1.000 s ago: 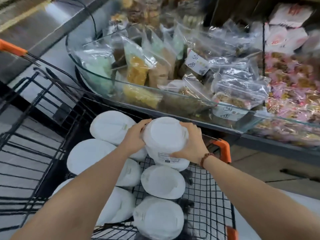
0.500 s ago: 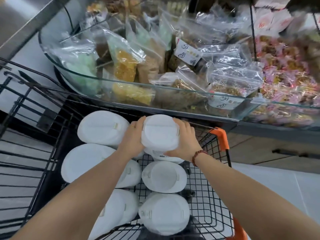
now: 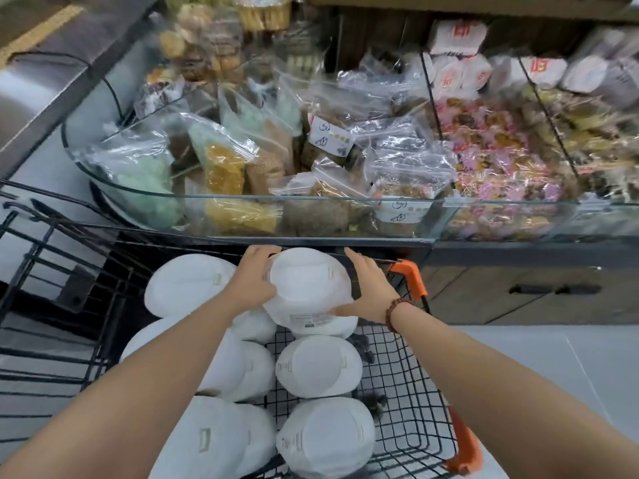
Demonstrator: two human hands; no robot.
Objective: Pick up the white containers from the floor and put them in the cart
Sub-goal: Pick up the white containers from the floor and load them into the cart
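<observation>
I see a white round-lidded container (image 3: 309,288) at the far end of the black wire cart (image 3: 409,395), on top of other white containers. My left hand (image 3: 254,283) grips its left side, fingers curled over the lid's far rim. My right hand (image 3: 368,290) lies along its right side with straight fingers; the thumb touches the wall near the label. Several more white containers fill the cart, among them one at far left (image 3: 190,285), one in the middle (image 3: 318,366) and one nearest me (image 3: 325,440).
A glass-fronted display bin (image 3: 311,202) of bagged snacks stands directly behind the cart. Pink-wrapped sweets (image 3: 498,167) fill the bin to the right. Orange plastic corners (image 3: 409,276) mark the cart's right rim. Pale floor tiles (image 3: 553,375) lie to the right, with more black cart frames (image 3: 41,305) on the left.
The container has gone lower and farther into the cart, onto the others. My right fingers have straightened off its side. The view has tilted up toward the snack bin.
</observation>
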